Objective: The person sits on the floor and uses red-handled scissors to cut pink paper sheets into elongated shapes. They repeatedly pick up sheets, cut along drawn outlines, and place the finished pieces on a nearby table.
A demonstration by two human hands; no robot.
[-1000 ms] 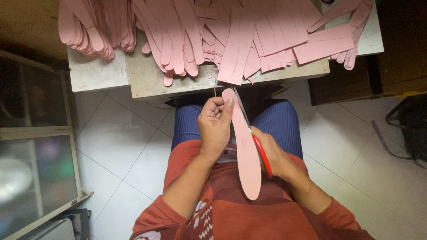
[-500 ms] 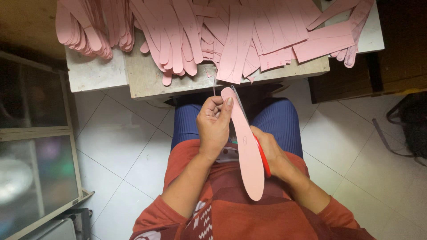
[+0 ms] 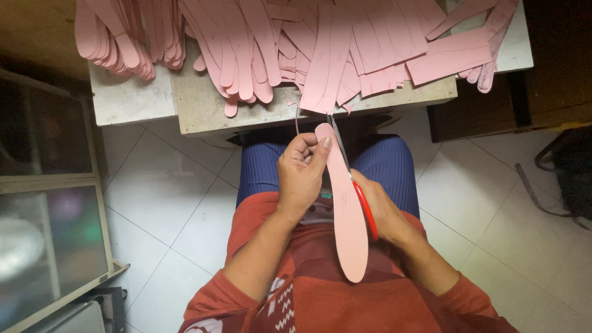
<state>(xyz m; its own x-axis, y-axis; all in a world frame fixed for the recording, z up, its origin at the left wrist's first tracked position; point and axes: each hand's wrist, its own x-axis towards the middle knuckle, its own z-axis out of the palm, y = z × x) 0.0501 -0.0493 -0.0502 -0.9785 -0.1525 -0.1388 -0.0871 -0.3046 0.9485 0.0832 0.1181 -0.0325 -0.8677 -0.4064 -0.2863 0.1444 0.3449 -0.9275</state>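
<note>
Two bare hands work over the lap of a seated person: the left hand (image 3: 302,176) has its fingers closed around the upper part of a long pink insole-shaped cutout (image 3: 345,209), with the thumb pressed flat on its rounded tip. The right hand (image 3: 379,209) has its fingers wrapped tight on the red-handled scissors (image 3: 364,206), whose blades lie along the right edge of the cutout. Just above the hands, many more pink cutouts (image 3: 320,43) lie heaped on a wooden workbench (image 3: 203,114), some hanging over its front edge.
</note>
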